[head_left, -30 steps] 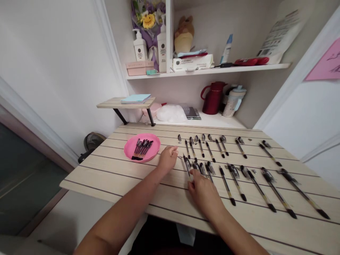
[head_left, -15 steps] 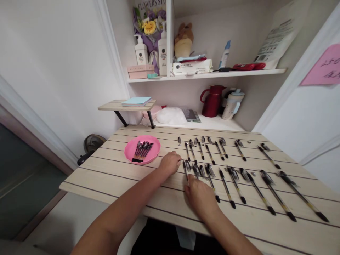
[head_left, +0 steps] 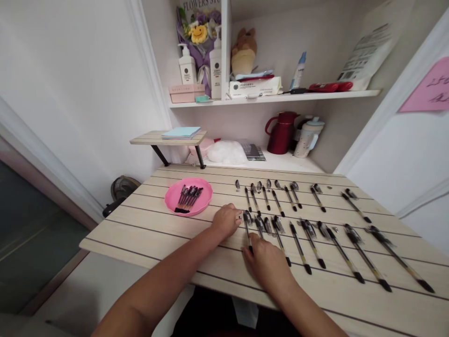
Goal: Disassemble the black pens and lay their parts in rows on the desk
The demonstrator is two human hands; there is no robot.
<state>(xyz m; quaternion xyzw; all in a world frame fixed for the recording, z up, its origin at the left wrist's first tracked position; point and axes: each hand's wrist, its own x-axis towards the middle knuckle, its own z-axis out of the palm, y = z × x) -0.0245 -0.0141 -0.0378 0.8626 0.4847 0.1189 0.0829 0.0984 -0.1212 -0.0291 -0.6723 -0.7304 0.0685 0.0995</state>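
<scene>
Pen (head_left: 247, 228) between right fingers (head_left: 253, 238); left fingers (head_left: 236, 215) curled near its far end, grip unclear.

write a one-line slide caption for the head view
Left hand beside the pink tray, right hand at a pen, with more pens laid out in rows on the slatted table.

White shelving (head_left: 315, 96) rising behind a striped desk (head_left: 133, 220)

Soft light is falling on the white left wall (head_left: 84, 93) and right wall (head_left: 414, 154). Dark lines are crossing the desk's pale wooden top. A small raised stand (head_left: 147, 137) is resting on black legs near its far left corner. A pink sheet (head_left: 426, 89) is hanging at right; a dark panel (head_left: 35, 243) is filling the lower left.
</scene>
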